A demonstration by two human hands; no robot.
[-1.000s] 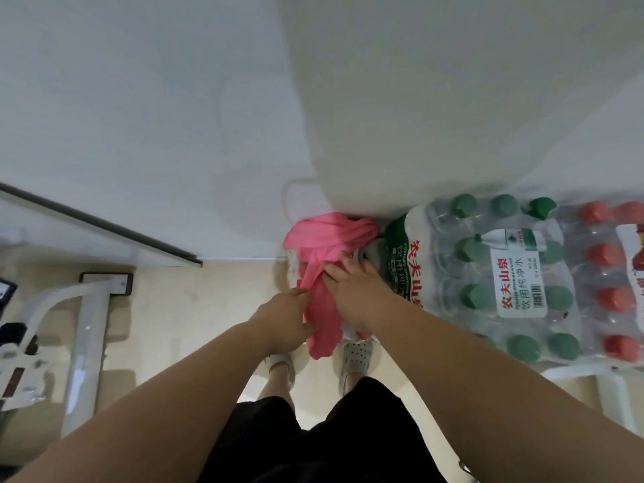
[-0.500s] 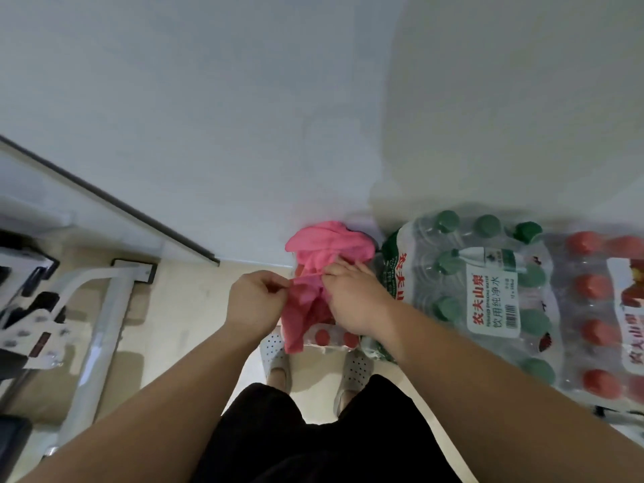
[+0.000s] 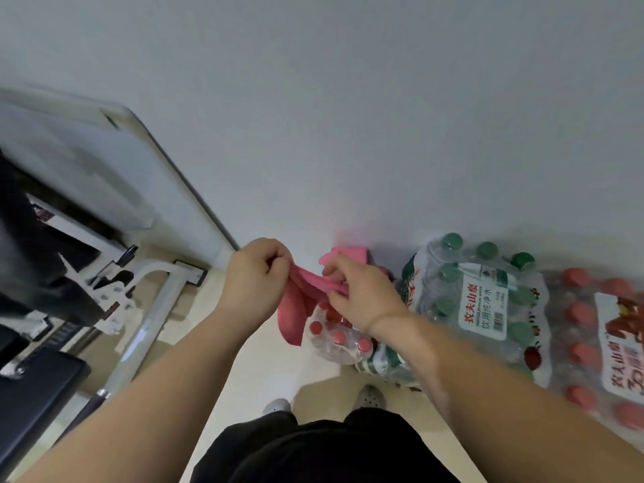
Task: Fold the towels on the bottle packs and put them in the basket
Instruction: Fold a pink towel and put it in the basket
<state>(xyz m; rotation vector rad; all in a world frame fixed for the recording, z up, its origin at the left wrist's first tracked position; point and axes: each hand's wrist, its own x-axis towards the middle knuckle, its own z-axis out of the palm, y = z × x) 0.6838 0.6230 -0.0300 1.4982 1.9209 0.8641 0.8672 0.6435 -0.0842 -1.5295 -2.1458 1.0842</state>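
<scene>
A plain pale wall (image 3: 348, 99) fills the upper view, meeting a cream floor (image 3: 265, 371). Shrink-wrapped bottle packs stand against the wall on the right. These are a green-cap pack (image 3: 481, 301), a red-cap pack (image 3: 585, 343) beyond it, and a small pack (image 3: 334, 339) nearest the person's shoes. A white desk (image 3: 104, 162) and its metal legs lie off to the left, blurred.

The pink towel (image 3: 294, 308) is lifted over the small pack. A short span of it is drawn taut between the hands, and the rest hangs down in loose folds toward the red caps. Another pink bunch shows behind the right hand, against the wall; I cannot tell whether it is the same cloth.

The left hand (image 3: 249, 284) has its grip closed, with thumb and curled fingers pinching the towel's edge. The right hand (image 3: 362, 298) pinches the same edge a little way along, knuckles up.

Holding it this way looks like a means of finding and stretching one straight edge, so the cloth can be laid flat on the packs and doubled over. The pack tops seem to serve as the folding surface. Folding looks barely begun, because the towel is crumpled and no neat crease is visible. No basket is in view, so where it will go cannot be told.
</scene>
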